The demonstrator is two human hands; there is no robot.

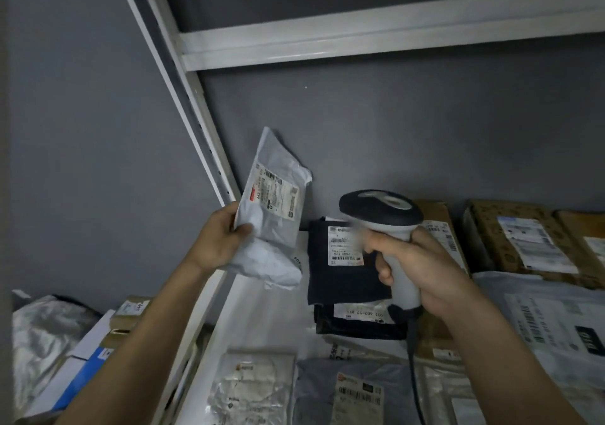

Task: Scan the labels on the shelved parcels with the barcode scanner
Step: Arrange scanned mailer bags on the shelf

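My left hand grips a white plastic mailer by its lower left edge and holds it upright above the shelf's left end, its barcode label facing me. To its right, my right hand grips the grey handle of the barcode scanner. The scanner's dark head sits level with the mailer's lower half, a short gap away. Its cable hangs down in front of the shelf. A dark flat parcel with a white label lies on the shelf between my hands.
The white shelf carries brown cardboard parcels at the back right, a grey mailer at right and several flat bags along the front. A white upright post slants at left. More boxes sit lower left.
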